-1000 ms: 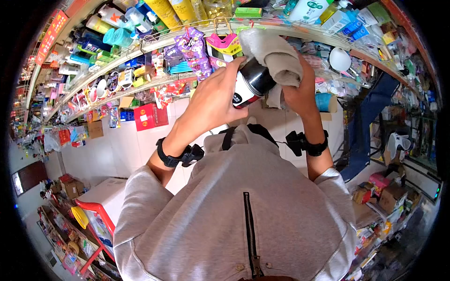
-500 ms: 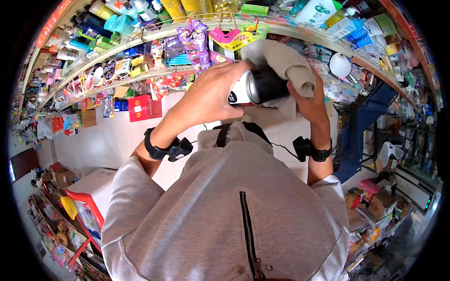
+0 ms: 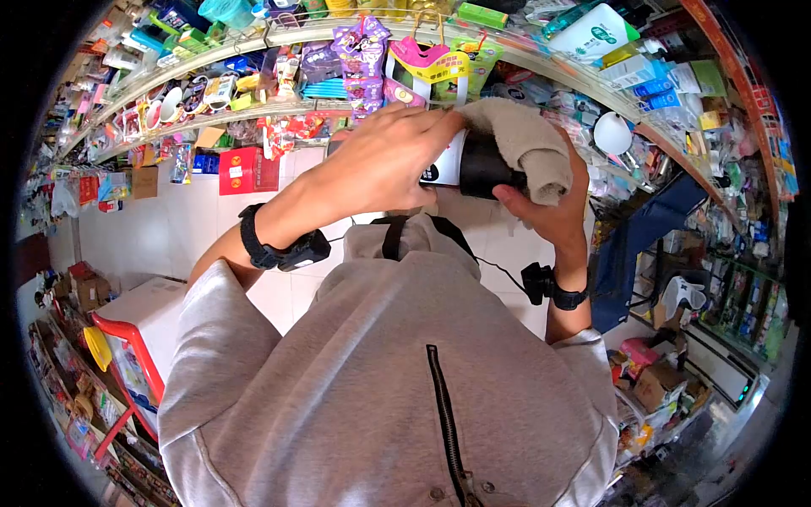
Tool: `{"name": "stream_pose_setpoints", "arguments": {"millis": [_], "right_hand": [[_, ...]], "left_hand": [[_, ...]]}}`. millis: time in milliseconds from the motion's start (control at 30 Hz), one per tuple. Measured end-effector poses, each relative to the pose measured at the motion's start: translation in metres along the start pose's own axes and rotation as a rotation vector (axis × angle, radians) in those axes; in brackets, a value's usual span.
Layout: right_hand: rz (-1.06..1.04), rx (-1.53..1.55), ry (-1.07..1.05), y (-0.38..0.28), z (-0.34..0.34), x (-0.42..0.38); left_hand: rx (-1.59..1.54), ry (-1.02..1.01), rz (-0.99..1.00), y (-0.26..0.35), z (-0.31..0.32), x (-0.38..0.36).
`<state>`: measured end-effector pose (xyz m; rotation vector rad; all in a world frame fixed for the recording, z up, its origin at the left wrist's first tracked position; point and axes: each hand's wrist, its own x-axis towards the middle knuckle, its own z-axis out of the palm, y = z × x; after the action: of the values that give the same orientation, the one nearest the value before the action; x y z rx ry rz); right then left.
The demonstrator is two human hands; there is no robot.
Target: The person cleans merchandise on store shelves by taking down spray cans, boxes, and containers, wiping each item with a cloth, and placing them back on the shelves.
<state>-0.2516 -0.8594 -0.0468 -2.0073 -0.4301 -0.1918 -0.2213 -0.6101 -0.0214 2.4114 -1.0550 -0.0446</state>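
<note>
In front of my chest, my left hand (image 3: pixel 380 165) is wrapped round the white part of a can (image 3: pixel 445 160) lying sideways. The black end (image 3: pixel 490 164) of this cylinder points to my right hand (image 3: pixel 553 207). My right hand holds a rolled beige cloth (image 3: pixel 528 152), which lies over the black end, with the thumb against the black part. My left fingertips reach the cloth's left edge. Whether the black piece is a separate lid I cannot make out.
Shelves with a long front rail (image 3: pixel 296 32) curve ahead, full of packets and bottles. Purple packets (image 3: pixel 361 63) hang near my hands. A red chair frame (image 3: pixel 139 346) stands at lower left, a dark blue folded item (image 3: pixel 642 245) at right.
The white can and black piece are now level and in line, with less of the can's metal rim showing. My right thumb has come onto the black part. The view has shifted slightly.
</note>
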Motion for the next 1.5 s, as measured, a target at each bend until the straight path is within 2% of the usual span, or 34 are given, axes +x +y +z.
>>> {"name": "stream_pose_setpoints", "arguments": {"millis": [100, 167, 300, 400, 467, 833, 933, 1033, 1100, 1167, 1267, 1400, 1500], "right_hand": [[0.042, 0.079, 0.045, 0.013, 0.003, -0.007], [0.031, 0.089, 0.023, 0.009, 0.004, -0.006], [0.035, 0.126, 0.018, 0.006, 0.010, -0.012], [-0.068, 0.008, 0.035, 0.011, 0.009, -0.015], [-0.102, -0.012, 0.030, 0.014, 0.008, -0.017], [-0.193, -0.048, 0.057, 0.008, 0.019, -0.024], [-0.189, -0.002, 0.125, 0.014, 0.029, -0.030], [-0.036, 0.017, 0.207, 0.024, 0.043, -0.042], [-0.067, 0.080, 0.286, 0.030, 0.057, -0.045], [-0.126, 0.247, 0.382, 0.037, 0.073, -0.044], [-0.185, 0.166, 0.131, 0.020, 0.060, -0.032], [-0.198, 0.189, 0.132, 0.018, 0.062, -0.030], [-0.090, 0.198, 0.136, 0.018, 0.061, -0.028]], "left_hand": [[0.000, -0.006, -0.009, 0.002, -0.001, -0.002], [-0.040, 0.087, 0.079, -0.001, 0.004, -0.005], [-0.011, 0.071, 0.082, 0.001, 0.000, -0.011], [-0.045, 0.026, 0.075, 0.006, -0.008, -0.013], [-0.118, -0.193, -0.065, 0.012, -0.015, -0.013], [-0.090, -0.170, -0.095, 0.013, -0.008, -0.016], [-0.085, -0.152, -0.101, 0.016, -0.004, -0.015], [-0.090, -0.140, -0.096, 0.017, 0.001, -0.015], [-0.085, -0.134, -0.088, 0.016, 0.005, -0.019], [-0.066, 0.017, -0.023, 0.016, 0.011, -0.025], [-0.092, 0.005, -0.035, 0.021, 0.010, -0.029], [-0.046, 0.019, -0.044, 0.023, 0.015, -0.028], [-0.044, -0.022, -0.073, 0.021, 0.014, -0.024]]}}
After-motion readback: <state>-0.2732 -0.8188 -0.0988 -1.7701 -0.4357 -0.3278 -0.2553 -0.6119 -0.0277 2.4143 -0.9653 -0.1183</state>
